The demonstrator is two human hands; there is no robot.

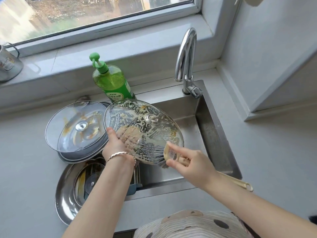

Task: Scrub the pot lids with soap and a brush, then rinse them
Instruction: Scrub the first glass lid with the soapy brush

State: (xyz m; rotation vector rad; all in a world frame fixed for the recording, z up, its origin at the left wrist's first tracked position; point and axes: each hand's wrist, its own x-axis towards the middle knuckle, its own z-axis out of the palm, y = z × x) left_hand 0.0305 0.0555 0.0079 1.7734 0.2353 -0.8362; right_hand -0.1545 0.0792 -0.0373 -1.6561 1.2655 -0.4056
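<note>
At my nine o'clock a stack of dirty lids rests on the table. My left hand grips the soapy lid by its eight o'clock rim, tilted above the sink. My right hand is curled round the brush, bristles touching the lid's five o'clock edge.

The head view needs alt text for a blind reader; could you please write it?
Over a steel sink, the left hand holds a soapy glass lid tilted up while the right hand scrubs its lower edge with a long-handled brush. More dirty lids are stacked on the counter to the left, a green dish soap bottle behind them.
</note>
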